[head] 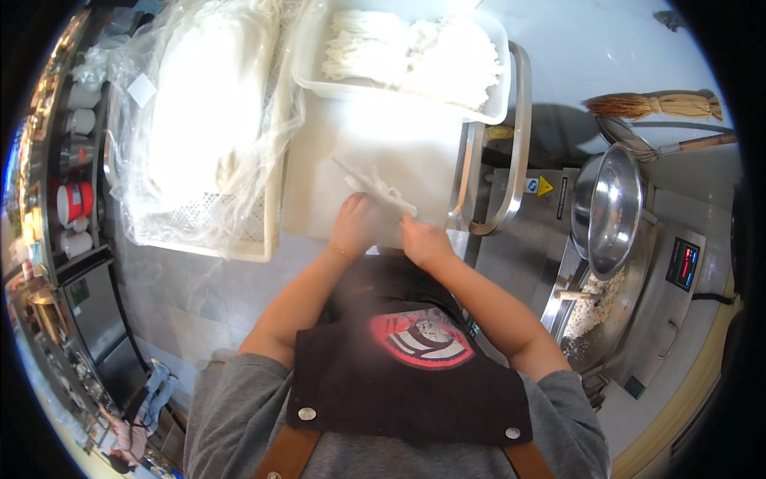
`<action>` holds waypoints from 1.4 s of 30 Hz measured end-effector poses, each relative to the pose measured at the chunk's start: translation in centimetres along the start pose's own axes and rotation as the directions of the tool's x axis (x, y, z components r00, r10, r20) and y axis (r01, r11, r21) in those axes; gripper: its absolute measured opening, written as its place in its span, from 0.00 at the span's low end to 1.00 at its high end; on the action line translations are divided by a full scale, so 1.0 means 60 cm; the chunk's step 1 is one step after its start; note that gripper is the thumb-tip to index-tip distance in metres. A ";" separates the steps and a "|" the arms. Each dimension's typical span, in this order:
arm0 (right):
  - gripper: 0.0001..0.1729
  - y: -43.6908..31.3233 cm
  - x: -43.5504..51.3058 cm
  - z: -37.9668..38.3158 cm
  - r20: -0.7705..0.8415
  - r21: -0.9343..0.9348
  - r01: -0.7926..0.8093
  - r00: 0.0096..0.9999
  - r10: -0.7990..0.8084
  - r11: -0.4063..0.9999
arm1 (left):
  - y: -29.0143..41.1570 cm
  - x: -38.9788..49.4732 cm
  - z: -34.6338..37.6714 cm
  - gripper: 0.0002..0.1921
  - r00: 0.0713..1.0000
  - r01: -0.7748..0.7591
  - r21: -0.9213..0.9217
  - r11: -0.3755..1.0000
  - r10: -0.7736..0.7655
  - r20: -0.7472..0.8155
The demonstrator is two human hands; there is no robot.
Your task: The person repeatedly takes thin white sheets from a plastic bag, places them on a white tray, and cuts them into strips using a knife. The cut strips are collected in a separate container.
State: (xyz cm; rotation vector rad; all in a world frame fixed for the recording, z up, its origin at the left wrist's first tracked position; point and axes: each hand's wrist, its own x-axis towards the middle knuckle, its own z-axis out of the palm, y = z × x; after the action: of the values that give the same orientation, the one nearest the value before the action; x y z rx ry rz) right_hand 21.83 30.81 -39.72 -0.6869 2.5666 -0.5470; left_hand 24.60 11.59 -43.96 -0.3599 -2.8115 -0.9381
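Observation:
Before me is a pale cutting board with a strip of white noodle-like food near its front edge. My left hand, wearing a thin bracelet, lies at the left end of the strip; its fingertips are partly hidden, so its hold is unclear. My right hand pinches the strip's right end. A thin straight edge, perhaps a blade, runs along the strip; I cannot tell which. Behind the board, a white plastic tub holds two piles of white shredded food.
At left, a cream perforated crate holds a large white mass in clear plastic. A metal rail borders the right side. Beyond it are steel bowls, a wok with chopped food and a straw brush. Another person is far lower left.

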 end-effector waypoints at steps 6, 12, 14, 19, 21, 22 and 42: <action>0.09 0.008 -0.032 -0.024 -0.067 0.122 0.080 0.995 -0.073 0.989 | -0.003 -0.016 -0.005 0.13 1.000 0.000 0.007 1.000 0.000 -0.030; 0.10 -0.004 0.002 0.011 0.063 0.015 -0.038 0.997 0.037 0.999 | -0.004 -0.015 -0.003 0.13 0.999 0.011 0.030 1.000 -0.012 0.039; 0.09 0.001 0.003 0.009 0.013 0.027 -0.007 1.000 0.006 1.000 | -0.002 -0.014 -0.005 0.13 1.000 -0.007 0.031 0.999 0.007 0.022; 0.08 0.006 -0.030 -0.017 -0.121 0.093 0.099 0.989 -0.087 0.991 | 0.002 -0.023 -0.020 0.14 0.999 -0.010 0.025 1.000 0.009 0.034; 0.10 0.004 -0.039 -0.021 -0.110 0.019 0.127 0.986 -0.125 0.992 | -0.002 -0.027 -0.020 0.15 1.000 -0.016 0.028 0.999 0.015 0.018; 0.09 0.002 -0.040 -0.021 -0.073 0.028 0.073 0.995 -0.071 0.997 | -0.004 -0.028 -0.019 0.15 1.000 -0.010 0.027 1.000 0.009 0.029; 0.11 0.030 -0.112 -0.073 -0.302 0.406 -0.130 0.915 0.267 0.904 | -0.026 0.131 -0.040 0.21 0.774 -0.349 0.049 0.936 0.258 0.578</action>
State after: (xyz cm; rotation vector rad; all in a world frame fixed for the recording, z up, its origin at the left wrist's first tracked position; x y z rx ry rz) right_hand 24.30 37.02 -34.91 -0.1936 2.6859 -1.1454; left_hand 16.80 10.30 -41.20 -1.2160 -3.1501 -0.6021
